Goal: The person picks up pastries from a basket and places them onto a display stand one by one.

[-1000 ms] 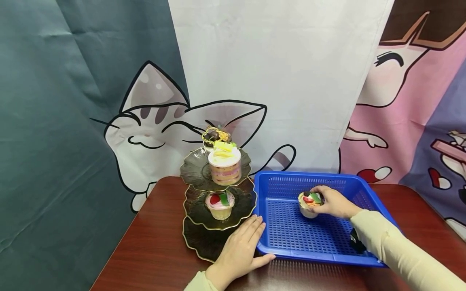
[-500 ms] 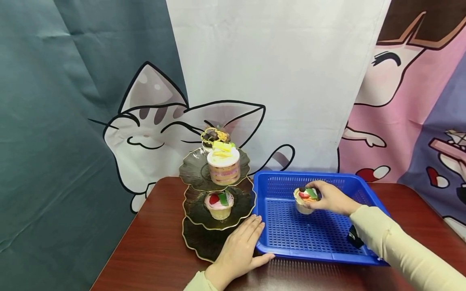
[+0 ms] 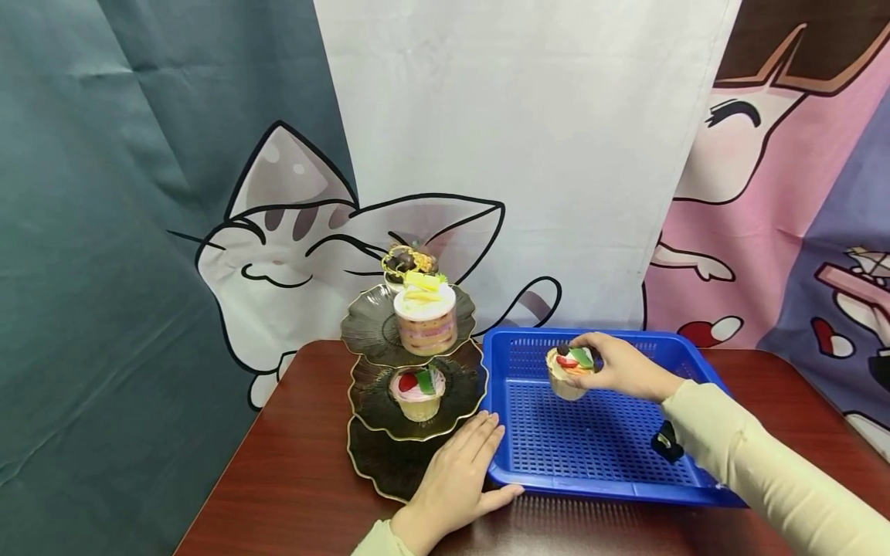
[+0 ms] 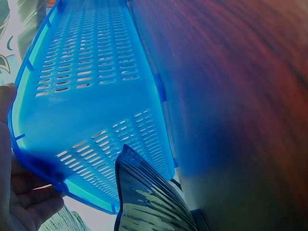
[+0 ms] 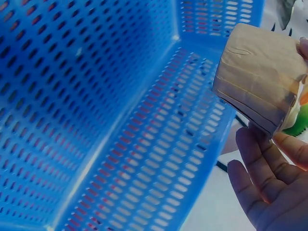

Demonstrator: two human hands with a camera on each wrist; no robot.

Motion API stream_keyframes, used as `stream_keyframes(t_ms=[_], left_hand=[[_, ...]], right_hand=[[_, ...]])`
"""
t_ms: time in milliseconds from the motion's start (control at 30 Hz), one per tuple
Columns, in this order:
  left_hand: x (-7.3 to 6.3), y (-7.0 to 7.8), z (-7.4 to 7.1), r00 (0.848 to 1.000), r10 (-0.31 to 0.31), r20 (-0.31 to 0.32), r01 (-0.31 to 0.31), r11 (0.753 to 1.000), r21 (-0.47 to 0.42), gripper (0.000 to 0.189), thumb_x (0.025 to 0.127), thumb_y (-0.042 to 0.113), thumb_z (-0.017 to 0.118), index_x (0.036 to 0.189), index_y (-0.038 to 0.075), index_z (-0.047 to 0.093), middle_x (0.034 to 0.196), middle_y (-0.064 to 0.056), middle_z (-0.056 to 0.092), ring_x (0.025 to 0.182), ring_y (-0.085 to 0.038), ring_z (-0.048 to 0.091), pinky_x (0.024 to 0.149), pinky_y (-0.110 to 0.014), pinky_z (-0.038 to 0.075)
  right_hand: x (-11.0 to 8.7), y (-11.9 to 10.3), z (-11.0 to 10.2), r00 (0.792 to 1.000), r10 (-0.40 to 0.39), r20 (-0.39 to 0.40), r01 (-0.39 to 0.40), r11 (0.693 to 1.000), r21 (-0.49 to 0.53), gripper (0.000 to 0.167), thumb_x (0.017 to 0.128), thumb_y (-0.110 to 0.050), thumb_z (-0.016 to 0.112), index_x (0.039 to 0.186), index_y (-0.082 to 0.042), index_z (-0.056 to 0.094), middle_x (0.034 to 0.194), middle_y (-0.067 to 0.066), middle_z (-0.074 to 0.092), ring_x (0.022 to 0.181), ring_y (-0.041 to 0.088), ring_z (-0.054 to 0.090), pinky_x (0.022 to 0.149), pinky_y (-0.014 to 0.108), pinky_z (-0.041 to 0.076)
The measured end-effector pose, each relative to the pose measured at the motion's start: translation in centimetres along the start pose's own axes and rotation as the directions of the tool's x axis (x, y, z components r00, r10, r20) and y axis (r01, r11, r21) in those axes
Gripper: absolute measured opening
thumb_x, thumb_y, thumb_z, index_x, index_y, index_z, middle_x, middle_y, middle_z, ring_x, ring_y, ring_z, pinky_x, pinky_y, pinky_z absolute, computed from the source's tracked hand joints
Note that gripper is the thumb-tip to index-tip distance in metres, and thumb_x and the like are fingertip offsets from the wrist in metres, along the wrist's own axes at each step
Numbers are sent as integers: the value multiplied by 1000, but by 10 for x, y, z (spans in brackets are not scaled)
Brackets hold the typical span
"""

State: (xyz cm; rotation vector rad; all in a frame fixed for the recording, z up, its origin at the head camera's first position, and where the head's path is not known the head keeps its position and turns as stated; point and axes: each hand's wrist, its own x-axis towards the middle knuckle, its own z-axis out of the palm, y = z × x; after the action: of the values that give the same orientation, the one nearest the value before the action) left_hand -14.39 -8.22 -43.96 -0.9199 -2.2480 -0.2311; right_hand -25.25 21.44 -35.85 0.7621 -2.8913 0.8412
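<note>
My right hand (image 3: 615, 367) pinches a cupcake (image 3: 568, 384) by its side, thumb and fingers on opposite sides. Red, green and dark toppings sit on its pale frosting. The right wrist view shows the paper-wrapped cup (image 5: 262, 67) raised inside the blue basket (image 3: 605, 488), apart from its floor. With straight fingers, my left hand (image 3: 455, 471) rests at the basket's left front corner. Just left of it stands a three-tier black stand (image 3: 455, 398) with gold edges. The middle tier holds a pink-frosted cupcake (image 3: 419, 401); the top tier holds a layered dessert cup (image 3: 426, 328).
Behind that cup sits a chocolate-topped dessert (image 3: 403, 262). A reddish-brown table (image 3: 264, 479) carries the basket and the stand. A printed curtain (image 3: 528, 154) hangs behind the table. The stand's plates overlap close to the basket's left wall.
My right hand has lifted the cupcake off the basket's floor area and moved it left toward the stand. The left hand stays in place.
</note>
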Motion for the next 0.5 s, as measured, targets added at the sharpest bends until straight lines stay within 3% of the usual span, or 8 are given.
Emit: stream_keyframes(t_ms=[167,333,500], left_hand=[[0,0,0,1000,8,2,-8,1000,11,73,72,64,70,119,8,66,127,-7,64,125,-19,57,104,-29,46],[1,0,0,1000,12,6,-12,1000,22,72,73,64,70,119,9,66,127,-7,64,125,-20,57,105,-29,46],[1,0,-1,1000,12,17,-12,1000,21,71,74,64,69,119,9,66,128,-7,64,125,-20,57,105,-30,45]], right_hand=[[3,-11,-2,1000,4,4,-4,1000,-2,56,79,-36,77,120,-1,58,109,11,64,89,18,57,72,26,53],[6,-22,-3,1000,-10,7,10,1000,19,57,80,-36,76,121,-1,57,111,13,63,93,20,60,78,35,56],[12,-34,-2,999,-42,0,42,999,28,58,79,-36,77,121,-2,57,112,11,64,90,17,59,73,27,54]])
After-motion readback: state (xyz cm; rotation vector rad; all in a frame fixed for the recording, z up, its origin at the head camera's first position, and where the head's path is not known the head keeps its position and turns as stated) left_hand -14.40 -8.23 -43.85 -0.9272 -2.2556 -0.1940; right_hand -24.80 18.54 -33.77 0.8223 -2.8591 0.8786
